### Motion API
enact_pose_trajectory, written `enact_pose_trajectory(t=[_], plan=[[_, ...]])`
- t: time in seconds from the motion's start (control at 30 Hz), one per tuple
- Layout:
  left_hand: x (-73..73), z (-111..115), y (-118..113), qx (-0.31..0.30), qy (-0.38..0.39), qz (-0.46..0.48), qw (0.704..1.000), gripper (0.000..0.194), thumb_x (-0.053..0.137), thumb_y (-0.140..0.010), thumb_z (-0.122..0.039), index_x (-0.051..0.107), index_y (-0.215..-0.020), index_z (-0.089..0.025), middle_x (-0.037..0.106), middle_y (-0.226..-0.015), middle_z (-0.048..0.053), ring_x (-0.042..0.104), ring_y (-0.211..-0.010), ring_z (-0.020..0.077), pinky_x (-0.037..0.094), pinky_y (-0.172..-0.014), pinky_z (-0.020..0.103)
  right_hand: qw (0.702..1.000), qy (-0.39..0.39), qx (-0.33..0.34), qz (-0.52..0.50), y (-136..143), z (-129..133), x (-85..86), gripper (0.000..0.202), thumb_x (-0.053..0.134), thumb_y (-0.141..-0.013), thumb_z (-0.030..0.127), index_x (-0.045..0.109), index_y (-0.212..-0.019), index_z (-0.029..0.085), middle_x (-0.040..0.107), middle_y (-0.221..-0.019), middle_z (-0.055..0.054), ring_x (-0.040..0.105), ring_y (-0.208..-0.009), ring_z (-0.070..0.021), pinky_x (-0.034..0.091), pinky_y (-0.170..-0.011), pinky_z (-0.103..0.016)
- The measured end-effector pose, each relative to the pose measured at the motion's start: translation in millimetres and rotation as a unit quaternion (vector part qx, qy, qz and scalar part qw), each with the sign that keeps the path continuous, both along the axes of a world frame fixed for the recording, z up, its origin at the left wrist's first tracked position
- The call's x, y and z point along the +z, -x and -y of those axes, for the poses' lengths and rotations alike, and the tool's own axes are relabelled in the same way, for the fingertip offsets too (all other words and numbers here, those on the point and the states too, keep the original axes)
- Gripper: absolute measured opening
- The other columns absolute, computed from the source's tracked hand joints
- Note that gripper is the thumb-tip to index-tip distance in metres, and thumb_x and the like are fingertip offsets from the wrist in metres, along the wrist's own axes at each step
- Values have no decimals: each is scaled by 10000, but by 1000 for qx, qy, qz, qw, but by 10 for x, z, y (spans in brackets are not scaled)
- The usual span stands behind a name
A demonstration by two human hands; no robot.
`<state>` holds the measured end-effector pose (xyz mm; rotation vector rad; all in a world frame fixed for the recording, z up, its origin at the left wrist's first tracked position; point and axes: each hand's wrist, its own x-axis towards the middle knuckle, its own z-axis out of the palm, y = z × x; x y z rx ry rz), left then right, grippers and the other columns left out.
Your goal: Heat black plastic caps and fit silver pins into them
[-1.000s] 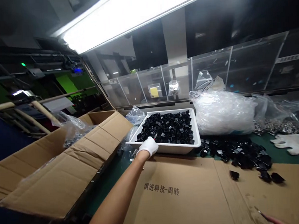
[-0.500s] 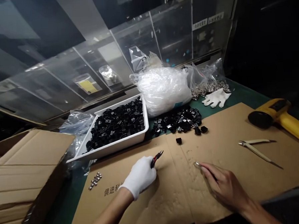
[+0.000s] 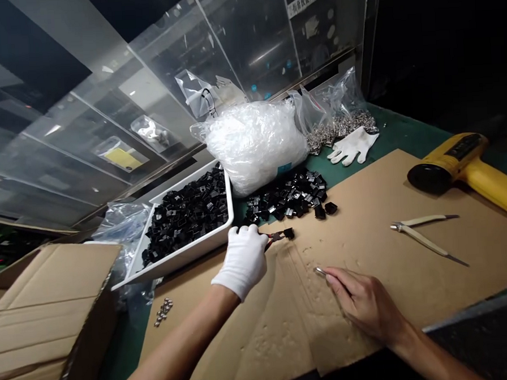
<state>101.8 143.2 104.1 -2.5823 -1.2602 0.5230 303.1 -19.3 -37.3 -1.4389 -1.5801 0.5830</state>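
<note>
My left hand (image 3: 245, 258), in a white glove, is closed on red-and-black pliers (image 3: 275, 237). The tips of the pliers touch a single black plastic part (image 3: 288, 233) on the cardboard sheet (image 3: 367, 246). Lower and to the right, my bare right hand (image 3: 361, 300) pinches a small shiny metal piece (image 3: 320, 271) between thumb and index finger, and most of that piece is hidden. A loose pile of black parts (image 3: 296, 193) lies just behind the pliers. Several small metal pieces (image 3: 162, 312) sit on the cardboard at the left.
A white tray (image 3: 184, 247) full of black parts stands behind my left hand, beside a bulky plastic bag (image 3: 255, 144). An open carton (image 3: 43, 314) is at the left. Tweezer-like pliers (image 3: 426, 237), a yellow heat gun (image 3: 451, 165) and a white glove (image 3: 355, 146) are at the right.
My left hand has moved forward with the pliers, whose tips now reach the single black part. My right hand still pinches the metal piece. The camera view has shifted and tilted.
</note>
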Motion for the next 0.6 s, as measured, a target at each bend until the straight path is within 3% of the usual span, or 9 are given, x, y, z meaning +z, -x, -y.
enact_pose_trajectory(t=[0.23, 0.47, 0.6], plan=[[201, -273, -240, -43, 51, -70, 995, 268, 565, -819, -155, 782, -976, -150, 641, -1000, 178, 616, -957, 341, 403, -891, 520, 1000, 8, 1, -20, -1, -7, -26, 299, 481, -1065, 234, 734, -1223, 222, 827, -1161, -70, 804, -1015, -238, 658, -881, -335], [291, -315, -537, -31, 84, -146, 985, 270, 595, -772, -169, 786, -958, -128, 679, -1021, 195, 623, -986, 350, 426, -907, 530, 999, 14, 0, -36, -2, -11, -39, 307, 473, -1071, 250, 734, -1232, 240, 826, -1166, -70, 804, -1021, -242, 657, -885, -334], [306, -337, -596, -24, 89, -150, 984, 242, 601, -767, -166, 780, -922, -114, 686, -1018, 209, 625, -979, 355, 428, -908, 540, 999, 18, 0, -38, -1, -16, -18, 309, 476, -1068, 246, 736, -1233, 230, 825, -1170, -70, 805, -1017, -246, 658, -896, -351]])
